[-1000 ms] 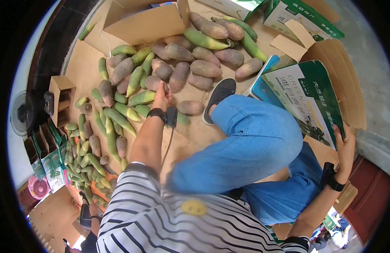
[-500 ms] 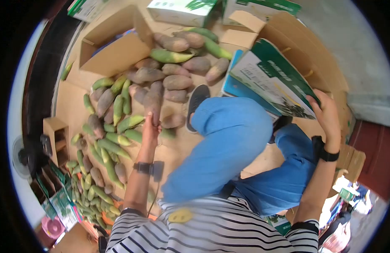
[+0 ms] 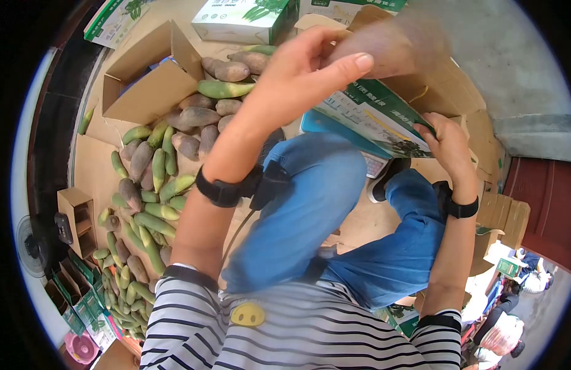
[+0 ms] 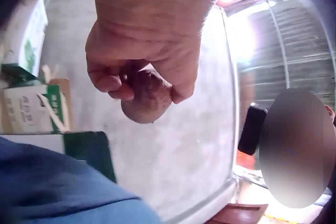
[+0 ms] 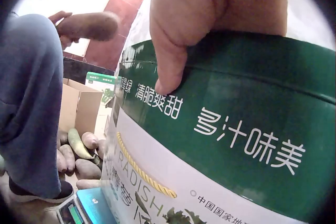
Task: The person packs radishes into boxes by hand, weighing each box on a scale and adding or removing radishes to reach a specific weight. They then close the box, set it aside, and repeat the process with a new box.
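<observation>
A purplish-brown radish (image 3: 396, 49) is gripped by the left hand (image 3: 297, 77), its blunt end being pinched between thumb and curled fingers, as the left wrist view shows. The radish is held raised, well off the floor, and in the head view the flaps of a green-and-white carton (image 3: 375, 120) are partly covered by its blurred shape; whether it lies directly over the opening cannot be told. The carton's upper edge is gripped by the right hand (image 3: 449, 145), with the thumb pressed on the printed green band. Beside the carton, a blue scale (image 3: 344, 132) is partly hidden. Purplish and green radishes (image 3: 199, 116) are heaped across the floor, near an open plain cardboard box (image 3: 137, 98).
</observation>
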{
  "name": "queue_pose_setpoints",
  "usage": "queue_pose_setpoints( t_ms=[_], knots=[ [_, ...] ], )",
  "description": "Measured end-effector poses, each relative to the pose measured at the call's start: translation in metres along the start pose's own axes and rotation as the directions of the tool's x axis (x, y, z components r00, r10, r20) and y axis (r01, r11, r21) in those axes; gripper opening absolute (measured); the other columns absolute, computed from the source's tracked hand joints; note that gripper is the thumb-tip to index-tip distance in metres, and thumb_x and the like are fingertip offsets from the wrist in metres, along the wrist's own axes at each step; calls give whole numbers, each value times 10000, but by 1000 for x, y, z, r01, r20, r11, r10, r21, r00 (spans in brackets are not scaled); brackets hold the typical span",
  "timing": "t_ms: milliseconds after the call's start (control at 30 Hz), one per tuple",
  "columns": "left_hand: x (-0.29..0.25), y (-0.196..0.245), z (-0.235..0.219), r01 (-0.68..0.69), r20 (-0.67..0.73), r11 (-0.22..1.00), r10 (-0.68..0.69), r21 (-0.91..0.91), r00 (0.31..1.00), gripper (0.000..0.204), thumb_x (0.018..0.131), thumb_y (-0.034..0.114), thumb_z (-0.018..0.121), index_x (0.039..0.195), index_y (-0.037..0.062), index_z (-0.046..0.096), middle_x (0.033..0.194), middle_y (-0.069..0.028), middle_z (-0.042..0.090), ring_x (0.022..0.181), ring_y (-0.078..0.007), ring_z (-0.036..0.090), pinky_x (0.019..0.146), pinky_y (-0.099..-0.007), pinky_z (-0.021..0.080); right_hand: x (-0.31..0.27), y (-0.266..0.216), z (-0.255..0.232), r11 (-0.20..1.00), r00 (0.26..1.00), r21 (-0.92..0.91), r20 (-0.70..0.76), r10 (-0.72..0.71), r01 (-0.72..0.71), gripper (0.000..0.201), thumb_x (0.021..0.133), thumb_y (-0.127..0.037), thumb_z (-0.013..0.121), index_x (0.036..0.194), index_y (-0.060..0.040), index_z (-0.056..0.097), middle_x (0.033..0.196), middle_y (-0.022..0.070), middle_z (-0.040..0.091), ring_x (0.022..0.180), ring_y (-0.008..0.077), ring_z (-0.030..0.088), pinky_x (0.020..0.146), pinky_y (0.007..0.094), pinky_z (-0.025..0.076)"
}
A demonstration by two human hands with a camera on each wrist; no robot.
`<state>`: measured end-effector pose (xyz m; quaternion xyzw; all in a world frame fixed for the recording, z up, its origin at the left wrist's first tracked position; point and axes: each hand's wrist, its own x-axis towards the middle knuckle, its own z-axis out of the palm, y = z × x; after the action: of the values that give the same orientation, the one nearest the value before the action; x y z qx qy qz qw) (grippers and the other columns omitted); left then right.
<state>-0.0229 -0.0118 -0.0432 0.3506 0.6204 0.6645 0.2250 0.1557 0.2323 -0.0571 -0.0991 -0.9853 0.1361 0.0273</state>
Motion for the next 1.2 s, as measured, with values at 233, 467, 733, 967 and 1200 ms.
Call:
queue_pose_setpoints(
  t_ms=[233,467,733,967,1200],
  knots=[
    [-62,-94,-25,245,-69,970,-243,8,967,410,933,224,613,1252,-8,501,1010,-45,605,890,-100,586,748,-254,493,-5,9,2,994,993,-7,-38,-114,114,105,827,-102,631,897,-25,618,833,156,585,790,351,582,675,402,462],
    [-219,-215,-91,626,-132,668,-634,403,762,332,852,203,668,1048,-51,584,853,-123,648,732,-165,622,669,-302,508,-8,9,2,984,987,79,-22,-162,163,105,830,-88,629,884,-2,602,808,157,563,765,353,567,662,399,453],
    [-295,-262,-113,632,-378,257,-618,731,690,370,775,181,703,1067,-1,568,1029,-226,615,977,-376,593,834,-414,485,-10,7,-8,990,990,77,63,-126,121,119,827,-57,630,916,18,602,805,177,546,748,362,549,659,379,443],
    [-271,-296,-115,428,-299,143,-521,893,799,466,734,131,672,1164,36,520,1117,-178,572,1045,-362,553,851,-443,464,-2,10,-6,991,996,131,84,-26,15,115,858,-60,608,944,16,606,849,179,578,759,331,573,688,345,457],
    [-255,-331,-96,330,-249,56,-540,942,804,447,782,149,608,1202,83,474,1144,-134,562,1144,-306,497,888,-482,423,-1,0,-6,995,997,95,72,26,-32,111,869,-74,604,937,13,605,837,169,582,738,329,560,685,334,455]
  ],
)
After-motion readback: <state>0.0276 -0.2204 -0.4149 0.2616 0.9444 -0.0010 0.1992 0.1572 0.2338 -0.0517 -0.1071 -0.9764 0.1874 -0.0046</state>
